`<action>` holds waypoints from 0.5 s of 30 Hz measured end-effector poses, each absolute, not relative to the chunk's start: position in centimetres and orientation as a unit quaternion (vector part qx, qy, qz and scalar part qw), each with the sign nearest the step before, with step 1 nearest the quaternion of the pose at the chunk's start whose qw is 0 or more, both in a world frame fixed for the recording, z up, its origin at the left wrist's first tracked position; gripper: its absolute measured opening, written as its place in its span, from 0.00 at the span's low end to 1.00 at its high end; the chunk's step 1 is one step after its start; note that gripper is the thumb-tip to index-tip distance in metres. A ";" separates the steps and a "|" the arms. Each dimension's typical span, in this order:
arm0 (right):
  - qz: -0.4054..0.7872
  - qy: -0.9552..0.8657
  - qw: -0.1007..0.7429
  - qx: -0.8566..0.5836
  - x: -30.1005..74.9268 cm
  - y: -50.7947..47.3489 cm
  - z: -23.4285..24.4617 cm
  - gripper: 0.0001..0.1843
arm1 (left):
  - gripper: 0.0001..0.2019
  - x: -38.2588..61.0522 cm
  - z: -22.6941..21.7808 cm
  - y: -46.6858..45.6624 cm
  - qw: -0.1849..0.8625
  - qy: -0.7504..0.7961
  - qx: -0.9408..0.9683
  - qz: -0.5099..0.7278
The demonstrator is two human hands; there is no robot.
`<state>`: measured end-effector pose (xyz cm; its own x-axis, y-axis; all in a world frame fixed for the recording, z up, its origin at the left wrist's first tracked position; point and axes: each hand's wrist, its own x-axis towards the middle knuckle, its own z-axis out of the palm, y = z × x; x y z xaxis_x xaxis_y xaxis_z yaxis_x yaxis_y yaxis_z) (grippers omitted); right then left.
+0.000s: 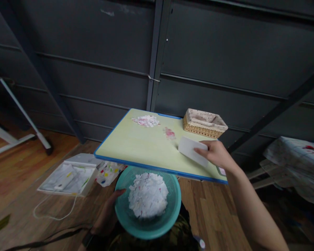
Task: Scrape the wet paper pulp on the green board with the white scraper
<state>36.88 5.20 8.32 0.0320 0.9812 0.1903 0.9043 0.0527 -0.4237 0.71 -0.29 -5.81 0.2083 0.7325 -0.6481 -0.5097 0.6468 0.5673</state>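
Step in hand: apparently gathering loose paper scraps with a card over the worktop [128, 139], a colander at its front edge.
Right hand: the fingers [204, 143] of the right hand [216, 152] close on a white card [189, 148], tilted above the worktop's right half; whether it touches the surface is unclear.
Left hand: the left hand [109, 210] grips the colander's left rim, thumb on top; its other fingers are hidden.
Green colander: the colander [174, 209] sits above the person's lap, by the front edge, holding a heap of white paper scraps [148, 195].
Scraps on worktop: a pale pile [146, 120] lies near the far left corner; a thin pinkish patch [169, 133] lies right of it.
Wicker basket: the cloth-lined basket [201, 131] stands at the far right corner; its bottom is hidden.
Next move calls for: likely a low card edge behind the scraps and a steady colander.
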 end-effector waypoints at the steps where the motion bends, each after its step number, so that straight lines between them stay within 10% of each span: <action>1: 0.106 -0.700 0.231 -0.667 36.2 4.3 8.0 0.17 | 0.18 0.9 -5.4 -0.3 0.771 0.476 0.117 0.407; 15: 0.202 -0.726 0.304 -0.583 32.0 1.7 6.1 0.18 | 0.06 0.3 -3.6 -0.4 0.736 0.485 0.147 0.449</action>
